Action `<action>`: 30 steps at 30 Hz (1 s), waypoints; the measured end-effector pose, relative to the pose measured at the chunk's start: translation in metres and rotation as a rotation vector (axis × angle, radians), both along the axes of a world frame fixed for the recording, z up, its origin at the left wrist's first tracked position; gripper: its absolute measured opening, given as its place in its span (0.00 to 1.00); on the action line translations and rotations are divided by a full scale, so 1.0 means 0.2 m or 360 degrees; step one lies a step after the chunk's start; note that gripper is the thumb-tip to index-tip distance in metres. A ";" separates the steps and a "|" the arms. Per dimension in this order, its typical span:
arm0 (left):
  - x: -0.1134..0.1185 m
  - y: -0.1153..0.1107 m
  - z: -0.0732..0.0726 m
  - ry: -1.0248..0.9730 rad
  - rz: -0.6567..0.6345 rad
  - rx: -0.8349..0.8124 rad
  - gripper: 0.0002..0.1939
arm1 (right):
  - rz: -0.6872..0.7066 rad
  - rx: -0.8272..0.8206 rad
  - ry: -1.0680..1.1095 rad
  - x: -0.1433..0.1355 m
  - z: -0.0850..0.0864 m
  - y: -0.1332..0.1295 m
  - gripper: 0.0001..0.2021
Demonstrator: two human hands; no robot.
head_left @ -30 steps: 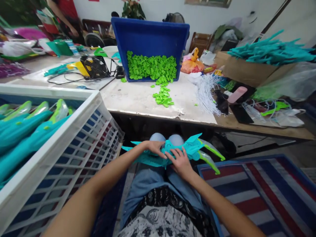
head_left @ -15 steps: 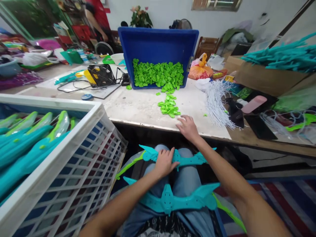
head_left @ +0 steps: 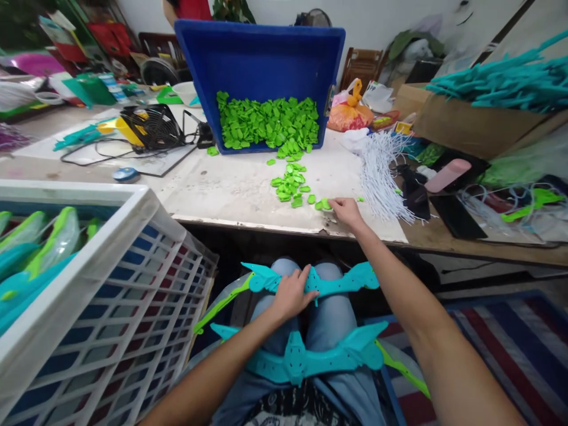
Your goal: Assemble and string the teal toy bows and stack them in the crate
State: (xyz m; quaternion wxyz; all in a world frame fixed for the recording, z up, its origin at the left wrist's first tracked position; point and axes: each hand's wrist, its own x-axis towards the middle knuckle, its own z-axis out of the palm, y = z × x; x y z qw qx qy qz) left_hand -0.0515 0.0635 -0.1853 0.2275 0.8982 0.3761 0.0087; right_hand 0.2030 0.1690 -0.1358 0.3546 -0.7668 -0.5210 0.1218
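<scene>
My left hand (head_left: pixel 293 293) is closed round the middle of a teal bow-shaped piece (head_left: pixel 335 285) that lies across my knees. A second teal piece (head_left: pixel 328 362) rests on my lap, nearer to me. At the table's front edge my right hand (head_left: pixel 345 213) pinches a small green part (head_left: pixel 323 204), its fingertips down by the tabletop. Just left of it lies a loose group of green parts (head_left: pixel 288 183), trailing from the tilted blue bin (head_left: pixel 261 65), which holds many more.
A white crate (head_left: pixel 144 204) with teal and green pieces stands at the left. White ties (head_left: pixel 384 171), a pink object (head_left: pixel 448 175) and a cardboard box (head_left: pixel 479 127) are at the right. A black fan (head_left: pixel 155 127) sits at the back left.
My right hand has closed on a green part, and a few parts now lie further right, near the fingers. My left hand stays on the teal piece. The view has shifted slightly.
</scene>
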 end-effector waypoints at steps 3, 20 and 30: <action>0.04 0.00 0.00 0.0012 0.0053 -0.0070 0.38 | -0.0127 -0.0156 -0.0017 0.10 0.03 -0.10 0.18; 0.09 0.05 0.01 0.0064 0.0002 -0.0298 0.40 | -0.0385 -0.0194 -0.0057 0.24 0.09 -0.30 0.14; 0.13 0.23 0.12 0.0427 -0.0447 -0.0565 0.44 | 0.0545 0.0089 -0.0572 0.40 0.06 -0.42 0.10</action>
